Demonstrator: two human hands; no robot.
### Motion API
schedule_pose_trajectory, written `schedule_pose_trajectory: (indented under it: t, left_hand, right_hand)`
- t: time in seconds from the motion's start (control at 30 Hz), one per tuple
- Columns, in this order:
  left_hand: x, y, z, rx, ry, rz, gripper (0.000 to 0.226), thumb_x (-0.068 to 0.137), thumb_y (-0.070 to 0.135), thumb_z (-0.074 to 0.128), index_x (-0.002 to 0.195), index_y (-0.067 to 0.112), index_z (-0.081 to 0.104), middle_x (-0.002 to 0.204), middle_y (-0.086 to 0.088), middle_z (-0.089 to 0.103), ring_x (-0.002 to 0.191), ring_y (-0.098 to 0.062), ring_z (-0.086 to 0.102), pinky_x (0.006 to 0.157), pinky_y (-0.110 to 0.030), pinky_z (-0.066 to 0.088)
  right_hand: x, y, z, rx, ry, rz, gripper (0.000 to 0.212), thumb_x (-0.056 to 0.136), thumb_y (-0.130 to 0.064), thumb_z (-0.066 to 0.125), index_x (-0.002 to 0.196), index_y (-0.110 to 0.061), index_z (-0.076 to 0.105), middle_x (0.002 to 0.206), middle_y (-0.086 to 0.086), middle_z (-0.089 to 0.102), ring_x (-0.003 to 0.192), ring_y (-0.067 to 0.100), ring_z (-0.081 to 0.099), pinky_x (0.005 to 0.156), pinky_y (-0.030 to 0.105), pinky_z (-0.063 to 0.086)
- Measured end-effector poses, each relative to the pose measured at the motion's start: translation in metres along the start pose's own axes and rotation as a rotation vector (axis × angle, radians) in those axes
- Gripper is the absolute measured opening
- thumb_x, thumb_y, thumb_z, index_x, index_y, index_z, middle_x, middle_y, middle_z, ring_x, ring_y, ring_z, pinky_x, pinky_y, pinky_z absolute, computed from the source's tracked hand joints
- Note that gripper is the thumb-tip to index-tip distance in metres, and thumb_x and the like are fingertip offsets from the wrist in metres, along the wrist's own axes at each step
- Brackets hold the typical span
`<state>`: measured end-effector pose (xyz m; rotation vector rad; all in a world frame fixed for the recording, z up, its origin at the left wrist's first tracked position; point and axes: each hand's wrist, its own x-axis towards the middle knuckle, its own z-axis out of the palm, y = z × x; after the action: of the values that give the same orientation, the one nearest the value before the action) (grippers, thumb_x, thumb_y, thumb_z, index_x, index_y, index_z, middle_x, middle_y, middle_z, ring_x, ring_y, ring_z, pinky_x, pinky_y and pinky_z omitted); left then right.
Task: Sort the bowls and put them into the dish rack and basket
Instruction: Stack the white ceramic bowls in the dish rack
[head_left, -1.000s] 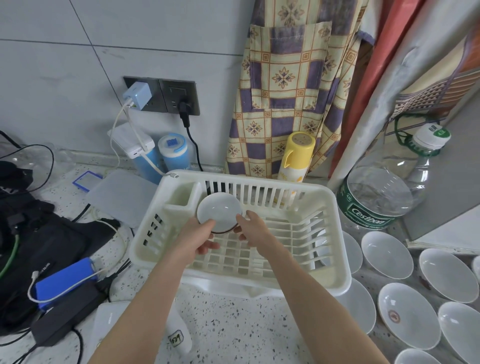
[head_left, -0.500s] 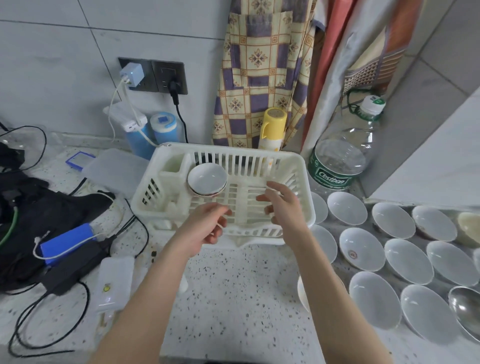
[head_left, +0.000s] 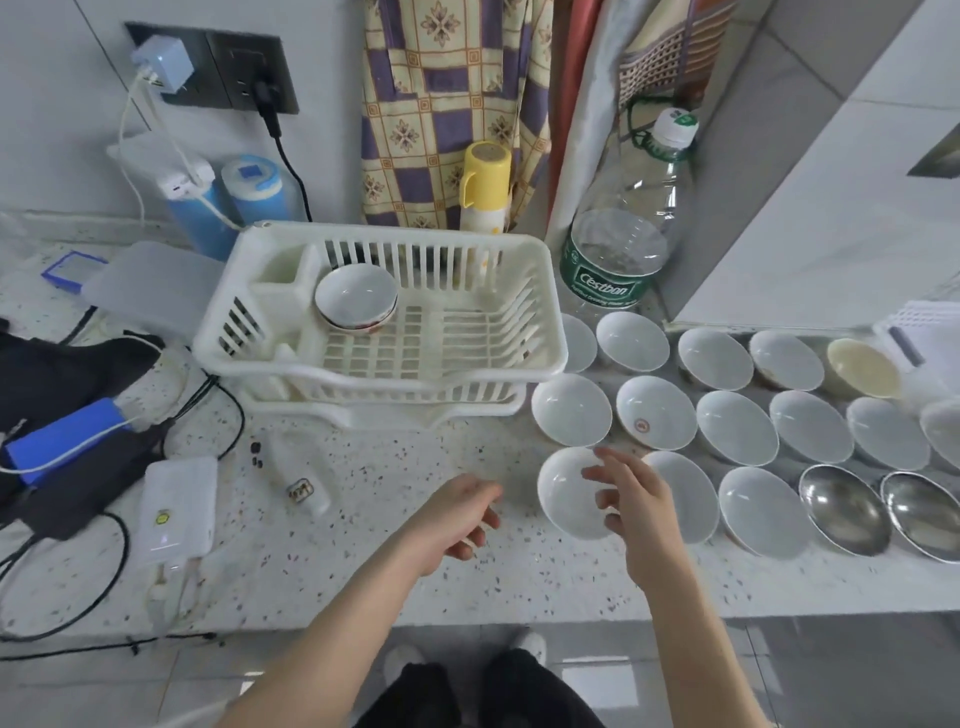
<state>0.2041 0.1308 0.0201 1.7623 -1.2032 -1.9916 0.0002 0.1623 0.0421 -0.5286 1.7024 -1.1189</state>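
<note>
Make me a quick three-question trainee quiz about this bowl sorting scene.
1. True or false: the dish rack holds no bowls.
2. Which hand is over the nearest white bowl? A) left B) right
3. Fill in: the two bowls at the near right end of the counter are made of ____.

Key: 1. False, stacked bowls sit in it. 2. B, the right hand; the left hand hangs open, empty. 3. Metal.
</note>
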Motion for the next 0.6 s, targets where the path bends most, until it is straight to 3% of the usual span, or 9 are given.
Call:
schedule_pose_trajectory:
  t: [0.13, 0.27, 0.4, 0.5, 0.6]
  left_hand:
    - [0.007, -0.011, 0.034, -0.003, 0.005, -0.043, 0.035, 0.094, 0.045, 0.05, 0.12, 0.021, 0.048, 0.103, -0.005, 0.066, 0.064, -0.013, 0.052, 0.044, -0.021, 0.038]
    - [0.019, -0.012, 0.071, -0.046, 0.059, -0.058, 0.039, 0.09, 0.048, 0.054, 0.122, 0.028, 0.043, 0.106, -0.008, 0.068, 0.062, -0.013, 0.057, 0.043, -0.02, 0.038]
    - [0.034, -0.016, 0.106, -0.114, 0.129, -0.093, 0.033, 0.092, 0.033, 0.054, 0.122, 0.027, 0.043, 0.097, -0.012, 0.073, 0.05, -0.013, 0.057, 0.041, -0.02, 0.035]
    - [0.043, -0.018, 0.125, -0.226, 0.192, -0.103, 0.033, 0.091, 0.018, 0.05, 0.122, 0.025, 0.044, 0.09, -0.015, 0.074, 0.047, -0.015, 0.054, 0.04, -0.02, 0.032]
    - [0.05, -0.017, 0.134, -0.384, 0.236, -0.086, 0.037, 0.089, 0.004, 0.045, 0.123, 0.018, 0.047, 0.082, -0.019, 0.074, 0.044, -0.014, 0.049, 0.038, -0.018, 0.029]
  right_hand:
    - [0.002, 0.026, -0.035, 0.112, -0.028, 0.136, 0.017, 0.094, -0.018, 0.057, 0.1, -0.017, 0.073, 0.086, 0.004, 0.076, 0.056, 0.012, 0.048, 0.04, 0.019, 0.03]
    - [0.014, 0.04, -0.068, -0.066, -0.124, 0.326, 0.031, 0.093, -0.031, 0.056, 0.096, -0.006, 0.073, 0.082, 0.007, 0.077, 0.049, 0.01, 0.049, 0.039, 0.019, 0.026]
    - [0.025, 0.051, -0.101, -0.273, -0.324, 0.522, 0.051, 0.098, -0.047, 0.04, 0.104, -0.004, 0.068, 0.089, 0.009, 0.078, 0.049, 0.011, 0.052, 0.039, 0.019, 0.026]
    - [0.03, 0.059, -0.117, -0.227, -0.292, 0.571, 0.048, 0.096, -0.049, 0.045, 0.109, -0.006, 0.062, 0.088, 0.011, 0.077, 0.046, 0.012, 0.051, 0.04, 0.018, 0.024]
    - [0.034, 0.061, -0.125, -0.267, -0.209, 0.497, 0.037, 0.091, -0.05, 0.054, 0.106, -0.017, 0.06, 0.083, 0.004, 0.078, 0.051, 0.013, 0.053, 0.042, 0.017, 0.025]
